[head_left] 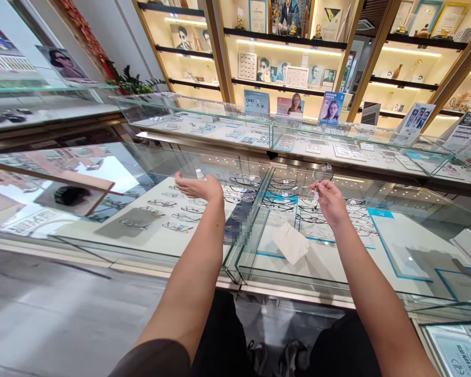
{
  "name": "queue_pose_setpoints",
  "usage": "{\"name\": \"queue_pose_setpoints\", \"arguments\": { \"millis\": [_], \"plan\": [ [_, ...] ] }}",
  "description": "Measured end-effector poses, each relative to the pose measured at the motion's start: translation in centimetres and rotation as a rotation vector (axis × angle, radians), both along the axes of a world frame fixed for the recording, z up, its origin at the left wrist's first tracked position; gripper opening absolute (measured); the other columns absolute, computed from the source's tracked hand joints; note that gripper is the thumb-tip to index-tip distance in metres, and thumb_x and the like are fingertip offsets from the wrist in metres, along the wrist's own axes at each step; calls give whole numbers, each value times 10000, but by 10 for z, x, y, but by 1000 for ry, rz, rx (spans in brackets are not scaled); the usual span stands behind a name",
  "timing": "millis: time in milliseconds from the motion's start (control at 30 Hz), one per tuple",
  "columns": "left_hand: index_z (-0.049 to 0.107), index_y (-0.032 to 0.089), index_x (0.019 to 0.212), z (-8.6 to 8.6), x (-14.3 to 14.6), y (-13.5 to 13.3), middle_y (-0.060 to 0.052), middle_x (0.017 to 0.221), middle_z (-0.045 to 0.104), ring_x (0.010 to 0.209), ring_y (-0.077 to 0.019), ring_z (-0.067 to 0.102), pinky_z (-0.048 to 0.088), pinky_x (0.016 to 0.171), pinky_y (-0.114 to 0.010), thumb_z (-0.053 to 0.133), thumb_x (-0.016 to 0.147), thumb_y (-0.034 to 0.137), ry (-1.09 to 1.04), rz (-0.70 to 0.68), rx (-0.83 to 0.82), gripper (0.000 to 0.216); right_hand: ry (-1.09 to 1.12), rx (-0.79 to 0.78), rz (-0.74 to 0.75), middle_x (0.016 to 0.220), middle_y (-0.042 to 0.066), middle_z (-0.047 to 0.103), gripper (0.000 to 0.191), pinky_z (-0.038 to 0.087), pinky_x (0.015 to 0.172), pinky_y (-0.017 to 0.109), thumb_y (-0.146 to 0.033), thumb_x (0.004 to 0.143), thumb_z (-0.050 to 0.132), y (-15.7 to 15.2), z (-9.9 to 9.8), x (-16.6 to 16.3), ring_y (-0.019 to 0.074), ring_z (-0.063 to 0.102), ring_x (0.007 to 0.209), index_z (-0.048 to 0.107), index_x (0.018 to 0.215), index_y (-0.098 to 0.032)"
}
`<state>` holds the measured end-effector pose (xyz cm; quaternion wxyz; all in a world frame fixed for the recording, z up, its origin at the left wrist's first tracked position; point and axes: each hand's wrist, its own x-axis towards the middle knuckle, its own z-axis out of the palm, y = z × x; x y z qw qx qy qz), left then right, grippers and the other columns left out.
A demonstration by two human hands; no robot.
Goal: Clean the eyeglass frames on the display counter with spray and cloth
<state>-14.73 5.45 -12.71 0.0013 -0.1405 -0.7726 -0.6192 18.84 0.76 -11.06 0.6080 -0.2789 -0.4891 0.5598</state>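
My left hand (199, 187) reaches out over the glass display case (141, 246), its fingers curled round a small white bottle (200, 174) whose top shows above the palm. My right hand (329, 201) is closed on a pair of thin-framed glasses (322, 173), held up above the case by one temple. A white cloth (290, 242) lies on the glass top below and between my hands. Rows of glasses frames (275, 201) lie inside the case under both hands.
A second glass counter (259, 128) with more frames and small advert cards (331, 108) runs behind the case. Lit wooden shelves (290, 47) with pictures and certificates line the back wall. My legs and shoes (275, 356) show below, on a grey tiled floor.
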Motion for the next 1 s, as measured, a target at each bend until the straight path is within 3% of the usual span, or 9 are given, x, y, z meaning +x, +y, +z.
{"name": "queue_pose_setpoints", "arguments": {
  "millis": [133,233,333,400,467,533,633,800,1000],
  "plan": [
    [439,169,1277,25,18,-14,-184,1424,537,1365,-284,515,390,1156,-439,622,763,36,338,11,383,561,26,-9,-28,862,-9,781,367,524,814,293,-464,666,941,-4,8,-1,168,691,910,653,770,-262],
    [531,194,1086,35,39,-23,-78,1064,636,952,-198,635,500,882,-335,588,837,145,399,-381,459,260,27,1,-35,865,-8,773,356,522,806,298,-454,677,928,-7,13,-1,169,682,900,644,774,-262],
    [613,196,884,37,59,-35,-16,794,620,710,-154,577,443,673,-270,617,855,322,396,-1080,139,130,11,11,-46,869,-4,767,359,516,809,300,-459,683,917,-9,15,-2,171,676,906,632,776,-261],
    [666,195,821,35,68,-43,-17,728,640,677,-169,589,421,629,-269,680,805,433,412,-1524,-277,239,-4,14,-52,865,-1,765,375,516,816,310,-469,678,913,-10,16,-2,180,674,911,613,769,-262],
    [696,200,811,33,75,-49,-28,728,674,664,-192,617,415,600,-277,729,743,501,417,-1794,-676,310,-17,15,-54,867,-1,764,385,515,819,316,-478,675,911,-10,16,-3,184,667,903,608,772,-263],
    [690,206,818,29,82,-54,-33,756,695,649,-199,629,408,584,-283,761,692,538,427,-1886,-909,362,-26,19,-52,878,1,763,382,511,818,316,-482,683,906,-11,17,-4,180,661,895,610,781,-261],
    [668,218,855,23,94,-57,-23,808,707,674,-200,631,391,608,-283,844,582,558,528,-1899,-1007,470,-34,19,-44,891,4,759,379,505,815,315,-482,698,899,-11,16,-4,180,659,904,602,780,-260],
    [608,222,819,17,109,-61,-27,879,674,776,-213,583,340,643,-281,885,506,527,742,-1919,-977,517,-32,8,-34,869,-1,757,390,493,787,307,-482,680,915,-11,16,-6,177,655,886,608,770,-259],
    [547,224,859,14,109,-62,1,840,620,763,-192,546,341,640,-276,806,597,400,643,-2013,-871,409,-42,-4,-46,860,-6,761,388,494,773,309,-491,654,922,-12,18,-6,178,660,876,626,763,-264]
  ]
}}
